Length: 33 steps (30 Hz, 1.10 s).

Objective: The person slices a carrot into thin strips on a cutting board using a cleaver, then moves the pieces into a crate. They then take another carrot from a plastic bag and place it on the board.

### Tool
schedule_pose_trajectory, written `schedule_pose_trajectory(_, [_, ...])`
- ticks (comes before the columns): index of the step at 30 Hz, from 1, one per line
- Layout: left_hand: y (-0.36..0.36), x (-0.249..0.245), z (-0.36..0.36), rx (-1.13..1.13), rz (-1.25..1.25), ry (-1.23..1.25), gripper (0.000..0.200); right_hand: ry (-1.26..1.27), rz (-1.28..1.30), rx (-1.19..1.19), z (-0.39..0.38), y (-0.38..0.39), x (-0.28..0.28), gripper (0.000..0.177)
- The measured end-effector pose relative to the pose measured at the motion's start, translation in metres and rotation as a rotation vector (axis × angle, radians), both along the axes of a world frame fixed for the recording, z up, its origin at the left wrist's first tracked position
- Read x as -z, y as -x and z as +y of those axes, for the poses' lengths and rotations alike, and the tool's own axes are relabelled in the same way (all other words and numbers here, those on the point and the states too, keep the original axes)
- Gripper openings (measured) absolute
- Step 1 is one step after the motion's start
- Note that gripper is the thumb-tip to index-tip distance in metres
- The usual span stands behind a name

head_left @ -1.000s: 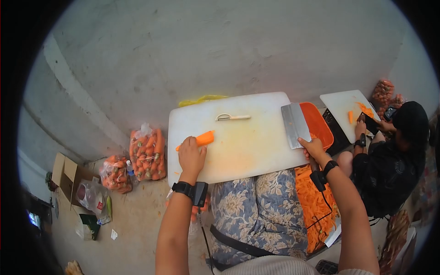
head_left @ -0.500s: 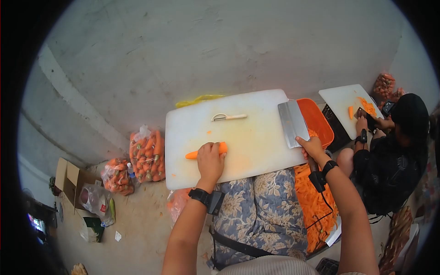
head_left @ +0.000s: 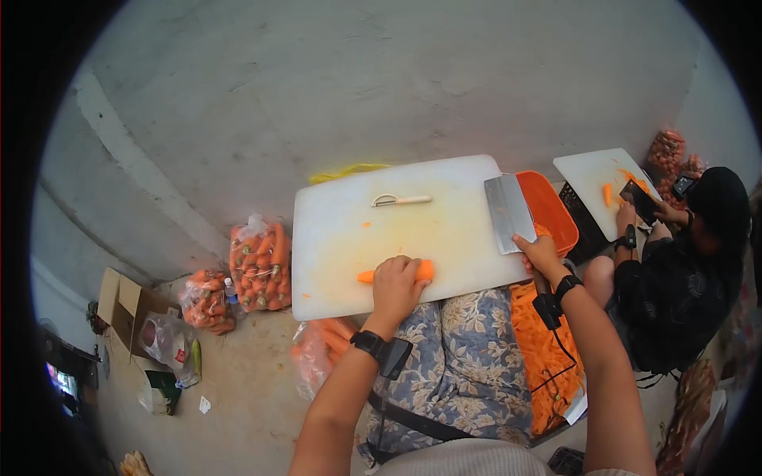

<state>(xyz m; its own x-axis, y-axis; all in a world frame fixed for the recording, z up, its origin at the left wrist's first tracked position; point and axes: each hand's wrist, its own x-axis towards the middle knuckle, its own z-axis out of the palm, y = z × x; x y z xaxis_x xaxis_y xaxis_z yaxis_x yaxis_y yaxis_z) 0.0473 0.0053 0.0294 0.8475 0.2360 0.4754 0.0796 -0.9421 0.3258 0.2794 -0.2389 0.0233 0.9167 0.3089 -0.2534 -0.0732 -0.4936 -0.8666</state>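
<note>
Holding carrot [head_left: 425, 270] in left grip [head_left: 396, 285], cleaver [head_left: 509, 214] in right grip [head_left: 543, 255].

Left fingers [head_left: 399, 270] on carrot [head_left: 425, 270], cleaver [head_left: 509, 213], board [head_left: 452, 230]

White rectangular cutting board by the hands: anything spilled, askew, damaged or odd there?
Nothing major: small orange scraps lie loose on the left part of the board, apart from the tapered orange carrot under the left hand.

The white cutting board [head_left: 333, 230] bears a peeler [head_left: 406, 200], a carrot [head_left: 426, 270] and small orange scraps [head_left: 366, 224]; bagged carrots [head_left: 260, 270] stand on the floor [head_left: 246, 373].
</note>
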Motion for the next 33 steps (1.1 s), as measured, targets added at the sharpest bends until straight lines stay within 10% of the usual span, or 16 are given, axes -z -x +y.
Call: schedule_pose_trajectory(33, [0.0051,0.0069,-0.0058,-0.02,-0.08,-0.056,0.041,-0.006,-0.019,0.014,0.0012,0.0037,-0.0015,0.045])
